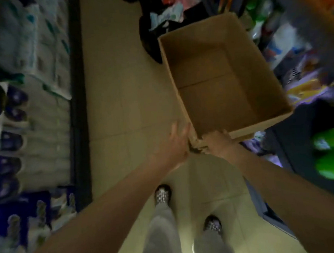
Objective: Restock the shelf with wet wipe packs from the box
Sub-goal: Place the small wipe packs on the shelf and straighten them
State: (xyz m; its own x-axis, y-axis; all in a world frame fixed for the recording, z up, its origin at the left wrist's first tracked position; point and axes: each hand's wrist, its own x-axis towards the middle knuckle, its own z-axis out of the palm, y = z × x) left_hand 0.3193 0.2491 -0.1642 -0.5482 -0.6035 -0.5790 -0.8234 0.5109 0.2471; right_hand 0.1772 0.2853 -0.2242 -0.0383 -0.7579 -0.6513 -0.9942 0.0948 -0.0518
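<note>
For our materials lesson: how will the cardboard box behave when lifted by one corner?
The box looks empty, so probably light. The right hand grips a crumpled near corner, suggesting soft, bendable walls. Held at one corner only, it will likely sag or swing; the left hand is open beside it.

One head-worn wide-angle view, straight down the aisle floor (124,89), close above outstretched arms and box (218,79).

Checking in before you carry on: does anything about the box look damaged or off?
Yes. The cardboard box looks empty, and its near corner is crumpled and torn where the right hand grips it. The left hand rests open against that corner.
</note>
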